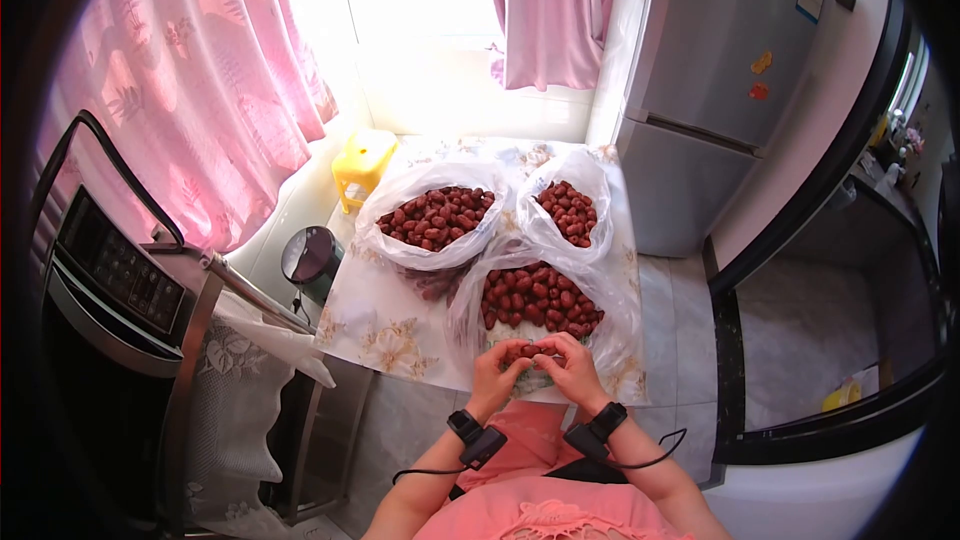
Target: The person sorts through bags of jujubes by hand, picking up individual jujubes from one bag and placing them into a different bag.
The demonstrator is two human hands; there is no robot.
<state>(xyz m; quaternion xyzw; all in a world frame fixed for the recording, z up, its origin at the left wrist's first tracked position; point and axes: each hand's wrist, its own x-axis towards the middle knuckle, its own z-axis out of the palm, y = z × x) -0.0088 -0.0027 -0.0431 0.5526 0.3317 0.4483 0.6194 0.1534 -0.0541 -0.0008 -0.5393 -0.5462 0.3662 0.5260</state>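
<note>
Three white plastic bags of red dates stand open on a flowered tablecloth (385,325). The nearest bag (615,295) holds dates (540,297) just beyond my hands. Behind it are the left bag (375,205) and the smaller right bag (590,165). At the table's near edge, my left hand (497,372) and my right hand (568,368) meet, fingers bent and pinched around red dates (530,351) between them. Each wrist wears a black strapped device with a cable.
A yellow stool (362,165) and a dark round bin (312,260) stand left of the table. Further left are a black appliance (120,280) and a lace-covered rack (235,390). A grey fridge (700,90) stands at the back right, near a dark-framed doorway (730,370).
</note>
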